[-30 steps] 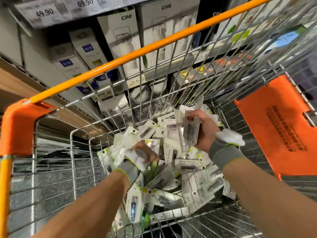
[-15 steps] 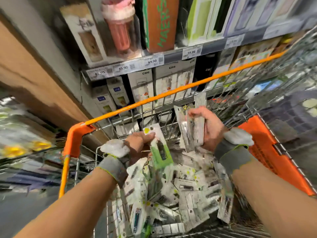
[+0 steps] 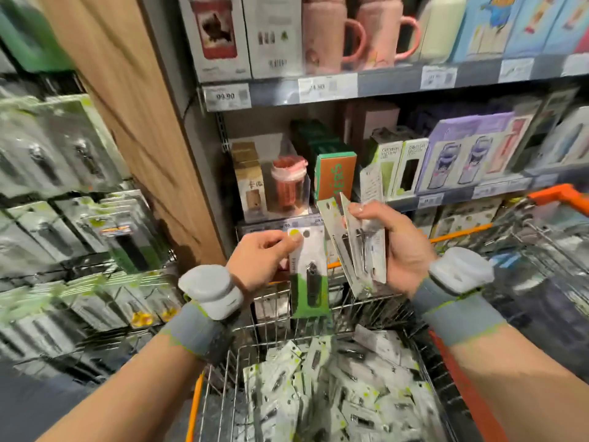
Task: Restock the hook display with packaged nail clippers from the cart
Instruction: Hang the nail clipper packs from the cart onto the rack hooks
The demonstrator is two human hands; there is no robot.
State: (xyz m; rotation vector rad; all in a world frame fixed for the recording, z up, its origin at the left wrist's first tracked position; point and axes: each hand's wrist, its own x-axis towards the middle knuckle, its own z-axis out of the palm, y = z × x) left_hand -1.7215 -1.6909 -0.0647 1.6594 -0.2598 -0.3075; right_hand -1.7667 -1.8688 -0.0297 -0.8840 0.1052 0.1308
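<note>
My left hand (image 3: pixel 259 261) pinches the top of one nail clipper pack (image 3: pixel 309 275), white above and green below, held upright over the cart. My right hand (image 3: pixel 393 247) grips a small stack of nail clipper packs (image 3: pixel 357 247), fanned and tilted left. Both hands hover above the wire cart (image 3: pixel 318 314), whose basket holds a loose pile of several more clipper packs (image 3: pixel 334 393). The hook display (image 3: pixel 79 218) with hanging carded packs fills the left side, blurred.
Shelves ahead carry boxed cups and pink mugs (image 3: pixel 331 30) with price tags (image 3: pixel 226 96) on the rails. A wooden panel (image 3: pixel 134 106) separates the hook display from the shelves. The cart's orange handle (image 3: pixel 557 196) and orange flap lie at right.
The view has swung up and left from the cart to the shelves and hook display. Both hands rose out of the basket; my left hand lifted one green-and-white pack.
</note>
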